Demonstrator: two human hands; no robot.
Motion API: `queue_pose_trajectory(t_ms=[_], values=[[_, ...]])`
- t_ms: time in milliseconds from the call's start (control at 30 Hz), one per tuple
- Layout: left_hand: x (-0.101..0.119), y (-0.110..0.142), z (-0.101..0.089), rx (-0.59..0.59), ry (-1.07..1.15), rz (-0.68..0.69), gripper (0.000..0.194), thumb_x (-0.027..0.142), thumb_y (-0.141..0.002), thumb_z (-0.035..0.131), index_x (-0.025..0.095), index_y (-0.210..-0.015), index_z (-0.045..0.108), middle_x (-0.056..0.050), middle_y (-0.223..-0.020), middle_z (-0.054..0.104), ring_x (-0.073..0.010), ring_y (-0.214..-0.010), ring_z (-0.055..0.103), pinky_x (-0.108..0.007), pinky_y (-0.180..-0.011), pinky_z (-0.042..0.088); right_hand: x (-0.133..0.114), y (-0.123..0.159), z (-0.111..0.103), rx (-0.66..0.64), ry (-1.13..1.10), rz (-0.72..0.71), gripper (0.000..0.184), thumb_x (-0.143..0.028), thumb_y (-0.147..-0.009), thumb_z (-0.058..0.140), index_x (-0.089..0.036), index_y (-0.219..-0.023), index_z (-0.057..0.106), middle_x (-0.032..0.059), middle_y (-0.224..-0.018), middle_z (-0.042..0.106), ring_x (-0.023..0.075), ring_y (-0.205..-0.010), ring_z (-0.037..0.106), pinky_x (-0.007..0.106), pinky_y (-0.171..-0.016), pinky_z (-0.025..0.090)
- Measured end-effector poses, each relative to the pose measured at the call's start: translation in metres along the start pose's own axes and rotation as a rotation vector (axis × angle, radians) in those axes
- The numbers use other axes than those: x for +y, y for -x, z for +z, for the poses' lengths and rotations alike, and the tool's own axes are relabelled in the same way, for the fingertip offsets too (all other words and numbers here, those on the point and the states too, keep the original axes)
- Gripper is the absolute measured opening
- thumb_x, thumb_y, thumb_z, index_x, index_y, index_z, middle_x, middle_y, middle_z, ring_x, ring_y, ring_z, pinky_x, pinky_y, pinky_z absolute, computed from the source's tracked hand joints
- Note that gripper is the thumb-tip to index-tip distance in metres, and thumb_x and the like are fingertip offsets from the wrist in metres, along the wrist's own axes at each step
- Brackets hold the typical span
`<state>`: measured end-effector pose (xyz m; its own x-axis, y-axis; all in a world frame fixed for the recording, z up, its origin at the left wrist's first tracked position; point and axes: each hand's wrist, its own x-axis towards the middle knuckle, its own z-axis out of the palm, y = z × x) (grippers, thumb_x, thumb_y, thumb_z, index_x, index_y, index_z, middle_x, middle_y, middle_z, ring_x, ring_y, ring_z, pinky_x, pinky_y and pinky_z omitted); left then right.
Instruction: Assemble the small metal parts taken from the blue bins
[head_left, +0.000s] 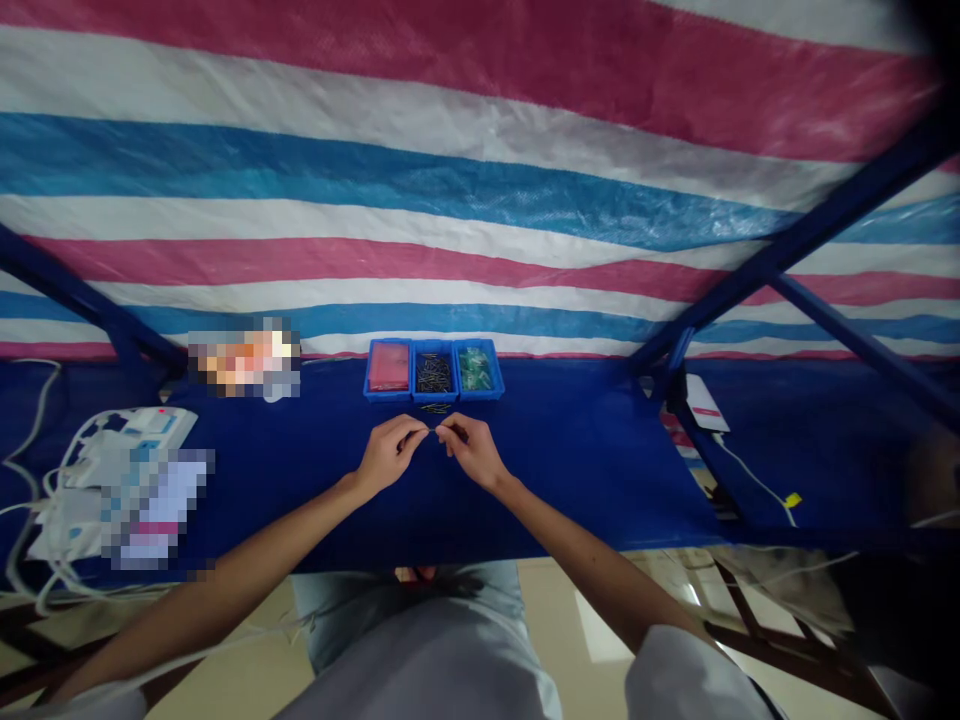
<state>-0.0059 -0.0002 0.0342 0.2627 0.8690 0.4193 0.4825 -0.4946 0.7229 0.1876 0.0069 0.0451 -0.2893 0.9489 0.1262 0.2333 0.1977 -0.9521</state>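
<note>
My left hand (390, 455) is closed in a pinch just in front of the bins. Facing it, my right hand (472, 450) pinches too, fingertips nearly meeting those of the left. Between them runs a small thin dark piece (433, 431), too small to make out fully. Beyond the hands, several loose dark screw-like pieces (434, 408) lie on the blue tabletop (585, 470). Three joined blue bins stand behind these. Flat pink packets (389, 367) fill the left bin, dark screw-like pieces (433, 373) the middle, and clear green pieces (475, 370) the right.
At the left lies a white power strip (161, 430) with plugs and cables, a blurred-out phone-like object (161, 510) beside it. A pixelated item (244, 362) sits at the back left. Blue frame bars (750, 270) slant up at both sides. A white device (706, 402) with a cable is on the right.
</note>
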Motion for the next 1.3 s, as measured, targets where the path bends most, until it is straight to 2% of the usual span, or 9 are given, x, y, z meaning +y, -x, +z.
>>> queue_pose_trajectory(t_ms=[333, 467, 600, 767, 867, 1000, 1100, 1200, 1300], values=[[0.035, -0.021, -0.039, -0.156, -0.016, 0.078, 0.019, 0.032, -0.097, 0.056, 0.022, -0.094, 0.072, -0.005, -0.086, 0.07, -0.0168, -0.074, 0.062, -0.03, -0.074, 0.05, -0.049, 0.006, -0.024, -0.024, -0.007, -0.017, 0.011, -0.031, -0.091, 0.062, -0.021, -0.089, 0.066, -0.0027, -0.06, 0.059, 0.0128, -0.053, 0.056, 0.024, -0.054, 0.042], [0.045, -0.027, -0.046, -0.24, -0.061, 0.062, 0.021, 0.032, -0.099, 0.052, 0.021, -0.097, 0.07, -0.004, -0.084, 0.068, -0.0159, -0.073, 0.062, -0.028, -0.073, 0.048, -0.054, 0.004, -0.024, 0.01, 0.01, -0.037, 0.007, -0.026, -0.091, 0.062, -0.021, -0.087, 0.065, -0.0027, -0.062, 0.06, 0.0132, -0.055, 0.058, 0.024, -0.055, 0.043], [0.046, -0.042, -0.045, -0.262, -0.085, 0.047, 0.022, 0.032, -0.1, 0.049, 0.021, -0.097, 0.068, -0.003, -0.087, 0.068, -0.0149, -0.073, 0.061, -0.027, -0.073, 0.046, -0.053, -0.004, -0.025, 0.04, 0.015, -0.033, 0.01, -0.027, -0.092, 0.06, -0.02, -0.085, 0.064, -0.0027, -0.06, 0.057, 0.0126, -0.054, 0.056, 0.023, -0.054, 0.041], [0.044, -0.062, -0.04, -0.271, -0.029, -0.037, 0.029, 0.034, -0.101, 0.046, 0.018, -0.084, 0.063, 0.0, -0.071, 0.063, -0.0133, -0.064, 0.057, -0.024, -0.063, 0.041, -0.049, -0.023, -0.03, 0.028, 0.035, -0.046, 0.028, -0.035, -0.096, 0.055, -0.018, -0.075, 0.06, -0.0031, -0.057, 0.055, 0.0104, -0.051, 0.052, 0.022, -0.054, 0.04], [0.041, -0.071, -0.04, -0.25, 0.022, -0.118, 0.033, 0.037, -0.101, 0.044, 0.017, -0.08, 0.06, 0.002, -0.064, 0.06, -0.0116, -0.057, 0.053, -0.022, -0.058, 0.037, -0.045, -0.036, -0.031, 0.039, 0.051, -0.087, 0.019, -0.029, -0.095, 0.055, -0.018, -0.081, 0.062, -0.0038, -0.058, 0.056, 0.0104, -0.053, 0.054, 0.022, -0.056, 0.041], [0.029, -0.088, -0.043, -0.16, 0.013, -0.166, 0.033, 0.038, -0.1, 0.046, 0.017, -0.078, 0.06, 0.002, -0.066, 0.062, -0.0119, -0.06, 0.056, -0.022, -0.06, 0.04, -0.037, -0.061, -0.032, 0.106, 0.112, -0.128, 0.009, -0.022, -0.092, 0.057, -0.018, -0.092, 0.065, -0.0031, -0.062, 0.06, 0.0122, -0.057, 0.059, 0.022, -0.059, 0.044], [0.012, -0.1, -0.047, -0.01, -0.019, -0.184, 0.023, 0.037, -0.096, 0.053, 0.017, -0.088, 0.062, 0.001, -0.073, 0.066, -0.0128, -0.065, 0.06, -0.023, -0.064, 0.044, -0.028, -0.084, -0.041, 0.184, 0.283, -0.174, 0.013, -0.024, -0.093, 0.057, -0.018, -0.097, 0.068, 0.0023, -0.08, 0.069, 0.0136, -0.065, 0.061, 0.024, -0.065, 0.046], [-0.006, -0.101, -0.049, 0.092, -0.138, -0.182, 0.015, 0.032, -0.093, 0.059, 0.018, -0.093, 0.064, 0.0, -0.08, 0.069, -0.0134, -0.068, 0.061, -0.024, -0.067, 0.045, -0.017, -0.098, -0.054, 0.251, 0.485, -0.203, 0.029, -0.02, -0.092, 0.059, -0.017, -0.121, 0.063, 0.0077, -0.104, 0.07, 0.0151, -0.075, 0.063, 0.027, -0.072, 0.048], [-0.017, -0.089, -0.047, -0.007, -0.273, -0.153, 0.016, 0.031, -0.095, 0.056, 0.021, -0.095, 0.068, 0.0, -0.077, 0.071, -0.0155, -0.068, 0.064, -0.026, -0.066, 0.045, -0.003, -0.09, -0.059, 0.225, 0.612, -0.224, 0.019, -0.018, -0.095, 0.054, -0.018, -0.109, 0.067, 0.0074, -0.1, 0.07, 0.0164, -0.081, 0.063, 0.027, -0.077, 0.046]])
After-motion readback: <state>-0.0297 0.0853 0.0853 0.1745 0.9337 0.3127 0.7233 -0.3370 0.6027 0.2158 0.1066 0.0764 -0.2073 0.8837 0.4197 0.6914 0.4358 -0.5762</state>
